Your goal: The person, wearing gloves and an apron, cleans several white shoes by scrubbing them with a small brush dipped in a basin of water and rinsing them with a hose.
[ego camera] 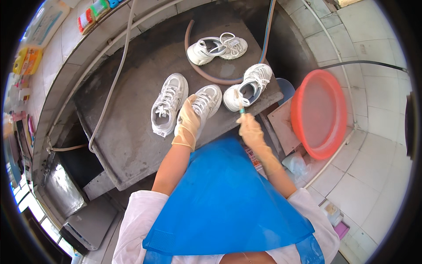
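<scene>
My left hand (189,120), in a pale yellow rubber glove, grips the heel end of a white lace-up sneaker (212,99) with its toe pointing away from me. In my right hand (251,130), gloved alike, is a thin brush (242,110) with a greenish part on its handle. Its tip is against the heel of another white sneaker (258,77), near the slab's front right; blur hides the bristles. Just left of my left hand lies a third white sneaker (172,95). Farther back, white footwear with loose laces (201,52) rests on its side or overlaps; I cannot tell which.
Under the shoes is a grey stone slab (132,145) with a raised rim. A brown hose (211,77) curves across it, and a pale hose (115,79) hangs at left. A red plastic basin (298,122) leans at right. Brushes (86,21) and bottles line the left ledge.
</scene>
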Available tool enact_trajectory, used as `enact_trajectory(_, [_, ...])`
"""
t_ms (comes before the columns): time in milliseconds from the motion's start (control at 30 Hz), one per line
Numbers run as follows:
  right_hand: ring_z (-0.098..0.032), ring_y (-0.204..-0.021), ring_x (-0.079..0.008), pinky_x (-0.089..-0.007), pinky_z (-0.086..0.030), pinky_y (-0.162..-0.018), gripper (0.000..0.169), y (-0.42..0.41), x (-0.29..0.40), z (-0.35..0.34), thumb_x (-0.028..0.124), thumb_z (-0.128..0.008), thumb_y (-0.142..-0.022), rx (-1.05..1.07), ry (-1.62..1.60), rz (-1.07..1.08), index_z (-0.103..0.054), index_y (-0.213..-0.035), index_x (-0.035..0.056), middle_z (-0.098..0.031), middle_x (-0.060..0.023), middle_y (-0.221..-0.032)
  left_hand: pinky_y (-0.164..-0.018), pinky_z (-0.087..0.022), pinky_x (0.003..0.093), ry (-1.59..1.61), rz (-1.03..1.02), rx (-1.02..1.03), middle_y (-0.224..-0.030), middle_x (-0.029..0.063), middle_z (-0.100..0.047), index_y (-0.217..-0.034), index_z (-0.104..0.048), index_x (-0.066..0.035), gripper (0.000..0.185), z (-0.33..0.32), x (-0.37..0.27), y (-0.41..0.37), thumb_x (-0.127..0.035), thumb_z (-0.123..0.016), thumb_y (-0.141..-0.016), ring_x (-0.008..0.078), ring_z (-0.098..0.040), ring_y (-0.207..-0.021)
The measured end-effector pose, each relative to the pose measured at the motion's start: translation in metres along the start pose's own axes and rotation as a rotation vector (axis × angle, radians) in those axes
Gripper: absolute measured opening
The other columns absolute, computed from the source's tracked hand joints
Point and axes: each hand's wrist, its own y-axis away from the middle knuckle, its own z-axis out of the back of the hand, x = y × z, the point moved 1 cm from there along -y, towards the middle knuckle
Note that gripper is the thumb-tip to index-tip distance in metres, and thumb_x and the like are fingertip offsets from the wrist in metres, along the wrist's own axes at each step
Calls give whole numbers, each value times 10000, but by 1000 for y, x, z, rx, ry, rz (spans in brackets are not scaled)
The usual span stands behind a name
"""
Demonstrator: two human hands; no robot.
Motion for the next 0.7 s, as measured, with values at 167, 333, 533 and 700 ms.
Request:
enact_trajectory(167, [-453,-491,-104,-283,-378,-488,335,12,14,66,326,-397,-1058,-23,-295,-259,-585,-963,65,-467,-23,-586,-981,-512,466,-78,8,186,-1244,232,-615,-1239,-555,97,430,-41,-23,97,-205,-485,-941,369,-628,-1103])
enact_trajectory(333, [-396,-466,-76,-243,-331,-446,377,23,42,62,339,-374,-1072,6,-518,-289,-559,-985,22,-448,6,-566,-908,-563,462,216,139,496,-1192,241,-643,-1285,-507,93,490,-70,-45,182,-263,-523,-949,351,-671,-1037])
enact_trajectory(533, [-393,-463,-61,-236,-327,-440,356,22,66,48,343,-392,-1066,44,-316,-124,-563,-977,44,-452,15,-558,-1083,-427,485,327,222,685,-1334,285,-532,-1369,-424,105,551,-63,-68,233,-234,-506,-943,392,-570,-1199])
enact_trajectory(700, [-407,-474,-60,-229,-329,-441,323,24,97,47,340,-424,-1054,109,-356,-187,-551,-1042,43,-476,14,-582,-902,-569,451,275,116,610,-1175,273,-637,-1271,-504,120,487,-59,-74,258,-215,-538,-919,352,-690,-977])
